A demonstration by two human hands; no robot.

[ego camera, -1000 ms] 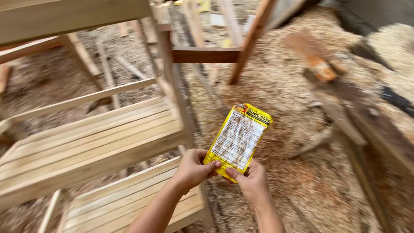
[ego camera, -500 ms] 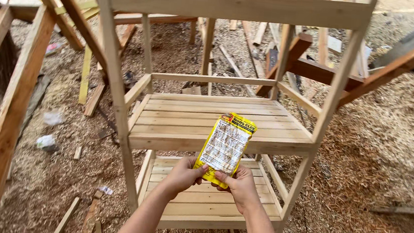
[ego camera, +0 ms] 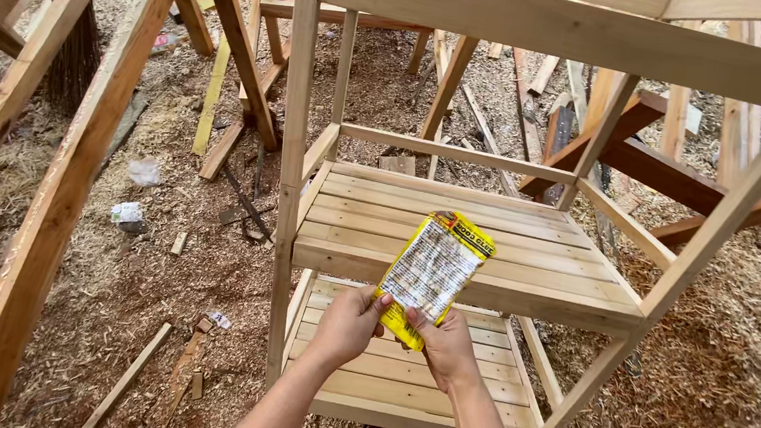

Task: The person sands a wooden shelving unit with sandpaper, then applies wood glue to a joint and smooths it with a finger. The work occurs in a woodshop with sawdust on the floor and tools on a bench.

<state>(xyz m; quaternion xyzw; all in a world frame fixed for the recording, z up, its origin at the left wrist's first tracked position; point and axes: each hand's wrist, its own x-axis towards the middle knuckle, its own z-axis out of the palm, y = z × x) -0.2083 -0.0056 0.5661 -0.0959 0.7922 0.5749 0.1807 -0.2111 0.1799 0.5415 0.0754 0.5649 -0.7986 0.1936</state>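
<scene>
Pinching the yellow sachet (ego camera: 431, 274) by its lower edge, my left hand (ego camera: 350, 322) and right hand (ego camera: 447, 343) are both closed on it; I judge it light, limp and tearable.

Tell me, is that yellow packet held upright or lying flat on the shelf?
Held up, tilted slightly right. Both hands, left hand and right hand, pinch the bottom edge of the yellow packet, above the wooden shelf.
</scene>
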